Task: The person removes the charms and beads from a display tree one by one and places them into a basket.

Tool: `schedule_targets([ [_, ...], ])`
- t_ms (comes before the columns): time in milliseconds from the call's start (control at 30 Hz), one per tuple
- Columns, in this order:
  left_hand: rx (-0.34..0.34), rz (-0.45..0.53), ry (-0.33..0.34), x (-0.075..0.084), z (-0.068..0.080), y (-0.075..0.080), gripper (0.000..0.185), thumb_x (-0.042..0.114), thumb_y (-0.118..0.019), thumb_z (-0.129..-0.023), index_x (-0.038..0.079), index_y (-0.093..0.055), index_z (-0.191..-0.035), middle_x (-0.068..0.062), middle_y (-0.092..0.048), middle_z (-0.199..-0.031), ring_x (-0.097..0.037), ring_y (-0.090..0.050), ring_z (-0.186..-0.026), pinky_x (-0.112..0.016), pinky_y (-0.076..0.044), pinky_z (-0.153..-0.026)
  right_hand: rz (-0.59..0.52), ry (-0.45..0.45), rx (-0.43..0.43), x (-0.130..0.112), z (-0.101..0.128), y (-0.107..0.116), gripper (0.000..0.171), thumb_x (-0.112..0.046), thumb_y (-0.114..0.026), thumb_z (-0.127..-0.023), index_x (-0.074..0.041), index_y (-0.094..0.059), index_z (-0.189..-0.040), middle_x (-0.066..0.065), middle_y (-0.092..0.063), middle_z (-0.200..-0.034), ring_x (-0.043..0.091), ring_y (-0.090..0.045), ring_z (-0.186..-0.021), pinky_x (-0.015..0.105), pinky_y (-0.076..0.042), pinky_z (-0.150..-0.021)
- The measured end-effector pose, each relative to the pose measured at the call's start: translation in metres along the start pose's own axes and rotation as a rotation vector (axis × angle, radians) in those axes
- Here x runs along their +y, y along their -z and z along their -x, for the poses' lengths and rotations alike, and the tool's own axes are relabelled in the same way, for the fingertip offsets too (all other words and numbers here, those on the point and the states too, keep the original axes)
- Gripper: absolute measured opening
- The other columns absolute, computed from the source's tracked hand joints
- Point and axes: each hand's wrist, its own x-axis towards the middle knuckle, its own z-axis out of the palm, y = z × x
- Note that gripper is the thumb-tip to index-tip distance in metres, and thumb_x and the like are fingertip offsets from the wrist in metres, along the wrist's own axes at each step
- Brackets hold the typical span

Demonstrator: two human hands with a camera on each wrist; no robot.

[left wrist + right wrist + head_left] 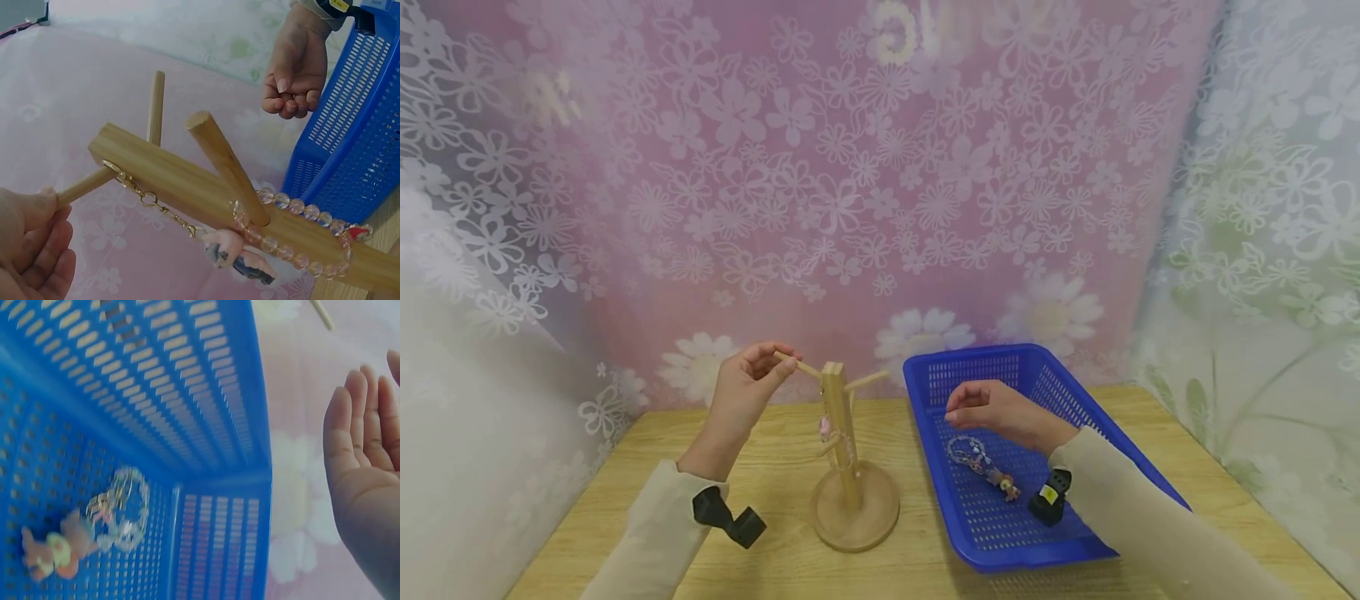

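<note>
1. We see the keychain with the pink charm (226, 245) hanging on the upper peg (85, 187) of the wooden stand (178, 178); its gold clasp lies around the peg, close to the post

2. The fingers of the left hand (747, 383) pinch the free tip of this peg; if they pull sideways, we think the stand could tilt, and if the peg dips, the clasp could slide outward and fall

3. On the lower peg (228, 165) we find a beaded loop (287, 252) around the wood; a knock on the stand might shake it off

4. The right hand (1003, 414) is over the blue basket (958, 525), its fingers loosely bent and holding nothing

5. Under it, inside the basket, lies another keychain (1003, 482) with a clear beaded ring; careless lifting could catch its parts in the mesh, we judge

6. Stand and basket rest apart on the desk (760, 500)
</note>
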Motion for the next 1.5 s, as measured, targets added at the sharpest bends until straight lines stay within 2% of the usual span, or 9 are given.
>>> schedule_targets([
  [133,0.038,-0.031,0.010,0.002,0.002,-0.001,0.026,0.017,-0.065,-0.090,-0.003,-0.061,-0.107,0.011,-0.068,-0.087,-0.006,-0.061,-0.079,-0.022,-0.049,-0.076,0.001,0.027,0.006,-0.005,-0.002,-0.012,0.011,-0.014,-0.065,-0.090,-0.006,-0.060,-0.097,0.003,-0.065,-0.094,0.020,-0.062,-0.093,0.034,-0.049,-0.087],
  [267,0.069,-0.039,0.019,0.003,0.005,-0.002,0.026,0.016,-0.066,-0.090,-0.003,-0.062,-0.107,0.009,-0.068,-0.089,-0.006,-0.061,-0.081,-0.023,-0.048,-0.074,0.045,0.042,0.050,-0.012,-0.006,-0.024,0.019,-0.019,-0.067,-0.088,-0.004,-0.060,-0.099,0.012,-0.064,-0.099,0.032,-0.059,-0.099,0.036,-0.048,-0.088],
  [400,0.090,-0.049,0.016,0.005,0.006,-0.003,0.024,0.015,-0.066,-0.089,-0.002,-0.063,-0.105,0.004,-0.069,-0.090,-0.006,-0.061,-0.080,-0.023,-0.048,-0.072,0.078,0.061,0.091,-0.021,-0.010,-0.035,0.023,-0.020,-0.068,-0.087,-0.003,-0.061,-0.101,0.014,-0.063,-0.100,0.041,-0.055,-0.102,0.037,-0.048,-0.087],
  [600,0.120,-0.075,0.019,0.008,0.009,-0.004,0.021,0.016,-0.067,-0.088,0.001,-0.065,-0.103,-0.006,-0.069,-0.095,-0.006,-0.061,-0.079,-0.021,-0.046,-0.069,0.033,0.065,0.127,-0.025,-0.020,-0.052,0.020,-0.015,-0.067,-0.088,-0.001,-0.062,-0.101,0.006,-0.064,-0.095,0.026,-0.060,-0.093,0.048,-0.045,-0.090],
  [700,0.129,-0.078,0.019,0.009,0.010,-0.005,0.021,0.017,-0.068,-0.088,0.001,-0.066,-0.102,-0.008,-0.069,-0.096,-0.006,-0.061,-0.079,-0.021,-0.046,-0.069,-0.006,0.051,0.156,-0.024,-0.024,-0.061,0.019,-0.013,-0.067,-0.087,0.000,-0.061,-0.100,0.002,-0.063,-0.093,0.019,-0.059,-0.088,0.045,-0.046,-0.089],
  [833,0.136,-0.099,0.020,0.010,0.012,-0.005,0.021,0.018,-0.068,-0.088,0.002,-0.066,-0.102,-0.011,-0.069,-0.096,-0.006,-0.061,-0.078,-0.021,-0.046,-0.069,-0.041,0.033,0.176,-0.023,-0.029,-0.071,0.020,-0.013,-0.067,-0.087,0.000,-0.061,-0.101,0.004,-0.063,-0.096,0.017,-0.059,-0.088,0.036,-0.047,-0.085],
  [1100,0.138,-0.110,0.013,0.011,0.013,-0.006,0.021,0.019,-0.068,-0.088,0.002,-0.067,-0.100,-0.016,-0.068,-0.094,-0.007,-0.061,-0.076,-0.022,-0.046,-0.068,-0.115,0.017,0.211,-0.023,-0.037,-0.089,0.021,-0.005,-0.064,-0.086,0.005,-0.060,-0.103,0.004,-0.065,-0.095,0.017,-0.060,-0.089,0.034,-0.047,-0.084],
  [1233,0.139,-0.107,0.011,0.010,0.013,-0.005,0.020,0.019,-0.068,-0.088,0.003,-0.067,-0.101,-0.013,-0.068,-0.092,-0.007,-0.061,-0.076,-0.022,-0.046,-0.068,-0.080,0.025,0.200,-0.024,-0.040,-0.097,0.023,-0.006,-0.065,-0.086,0.006,-0.061,-0.105,0.006,-0.065,-0.097,0.016,-0.060,-0.089,0.035,-0.048,-0.085],
  [1500,0.133,-0.077,0.016,0.007,0.012,-0.005,0.021,0.019,-0.067,-0.089,0.002,-0.066,-0.101,-0.011,-0.066,-0.092,-0.009,-0.061,-0.078,-0.023,-0.046,-0.067,-0.067,-0.010,0.249,-0.031,-0.044,-0.114,0.021,-0.006,-0.066,-0.085,0.005,-0.061,-0.103,0.009,-0.065,-0.097,0.017,-0.059,-0.091,0.041,-0.046,-0.090],
])
